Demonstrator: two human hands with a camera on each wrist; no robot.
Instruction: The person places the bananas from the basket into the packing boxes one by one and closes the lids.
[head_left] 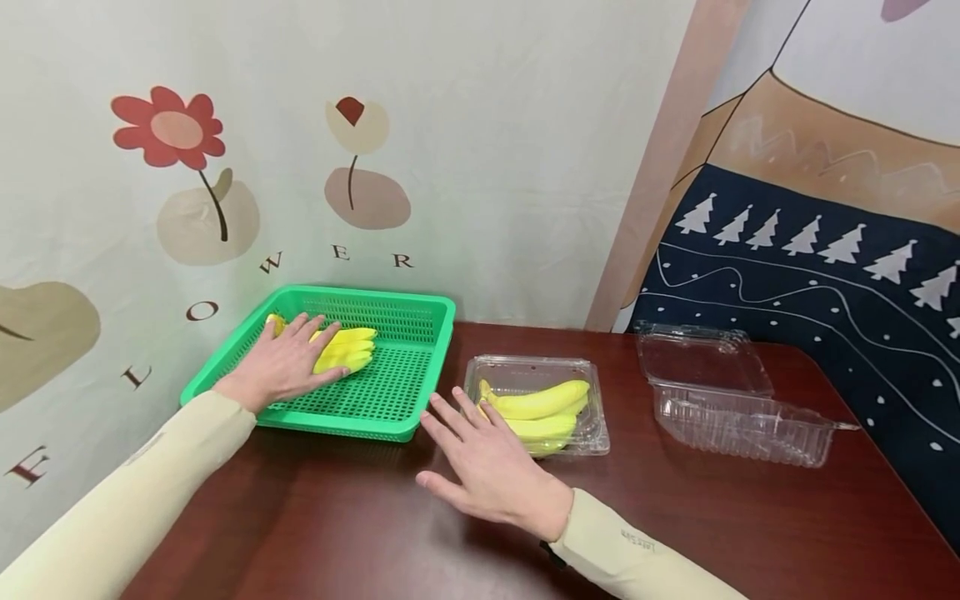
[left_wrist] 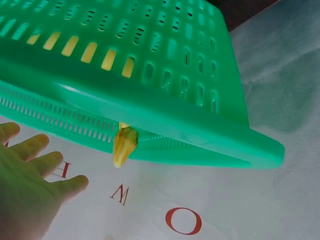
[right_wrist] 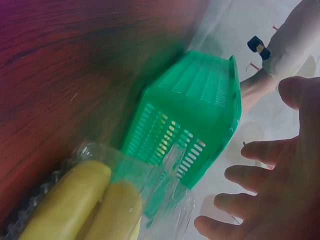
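Note:
In the head view, my left hand [head_left: 288, 367] is held with spread fingers over a bunch of yellow bananas [head_left: 345, 348] in a green plastic basket [head_left: 390, 385]. The left wrist view shows that hand [left_wrist: 25, 185] apart from the banana stem [left_wrist: 124, 145], which sticks up past the basket's rim [left_wrist: 200, 125]. My right hand [head_left: 498, 475], fingers also spread, hovers at the near left of a clear plastic box [head_left: 597, 421] with bananas [head_left: 540, 406] inside. In the right wrist view, a gap separates this hand [right_wrist: 280, 185] from the box. Neither hand holds anything.
A second clear box [head_left: 742, 425] stands at the right with its lid [head_left: 701, 358] raised. Everything rests on a dark reddish-brown table [head_left: 360, 517]. A printed cloth [head_left: 510, 183] hangs behind the basket, and a dark patterned one [head_left: 795, 292] borders the right side.

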